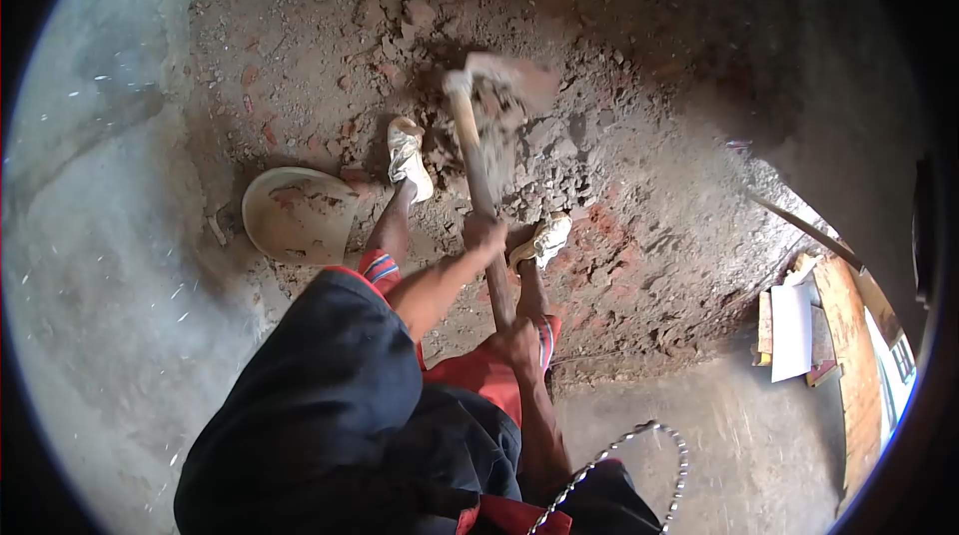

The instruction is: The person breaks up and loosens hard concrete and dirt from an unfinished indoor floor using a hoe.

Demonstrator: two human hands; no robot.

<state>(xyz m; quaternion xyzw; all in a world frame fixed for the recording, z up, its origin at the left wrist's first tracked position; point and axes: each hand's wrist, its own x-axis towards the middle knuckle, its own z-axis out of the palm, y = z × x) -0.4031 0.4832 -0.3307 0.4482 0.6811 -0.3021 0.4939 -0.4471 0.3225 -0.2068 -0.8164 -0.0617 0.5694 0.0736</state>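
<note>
Nearest us, our right forearm runs up beside the red shorts (484,375), and our right hand (518,343) clenches the lower end of the hoe's (478,170) wooden handle. Farther along, our left arm stretches across the body, its hand (485,234) closed around the shaft; both sets of fingers grip. The handle continues beyond the left fingers, passing between our dirt-caked, pale shoes (408,157) to the metal head. To the left sits a rounded, shallow pan (298,217), pale and smeared with reddish dirt. Beyond our feet, the broad blade, blurred and dusty, lies over crumbly grey-brown rubble (559,140) with angular lumps and brick-red fragments. Smooth grey concrete (90,235) borders the broken ground on the left.
</note>
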